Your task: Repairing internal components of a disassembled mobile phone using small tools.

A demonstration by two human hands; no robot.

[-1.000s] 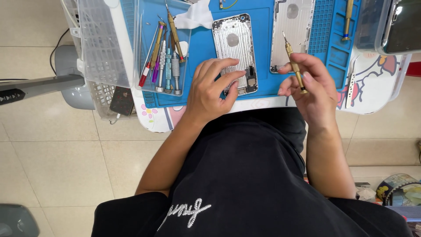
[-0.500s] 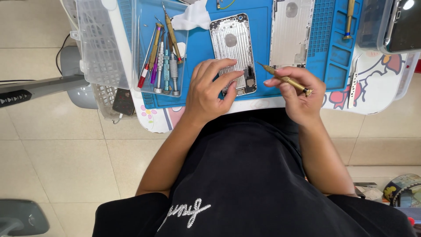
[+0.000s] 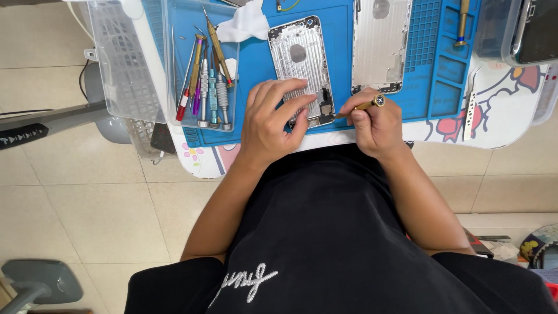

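A silver phone back housing point(image 3: 297, 58) lies open side up on a blue work mat point(image 3: 337, 35). My left hand point(image 3: 273, 122) rests on its near end, fingers pressing it down. My right hand point(image 3: 375, 125) grips a gold-handled screwdriver point(image 3: 363, 106), its tip pointing left at the housing's lower right corner. A second silver housing point(image 3: 381, 43) lies just to the right on the mat.
A clear tray point(image 3: 200, 70) at the left holds several screwdrivers and tweezers. A white cloth point(image 3: 247, 26) lies at the mat's far edge. Another gold screwdriver point(image 3: 462, 23) sits in the mat's right compartments. A clear box point(image 3: 517, 29) stands at the far right.
My right hand has swung the gold screwdriver from pointing away down to level and moved left, bringing its tip to the housing's lower corner. My left hand stays on the housing.
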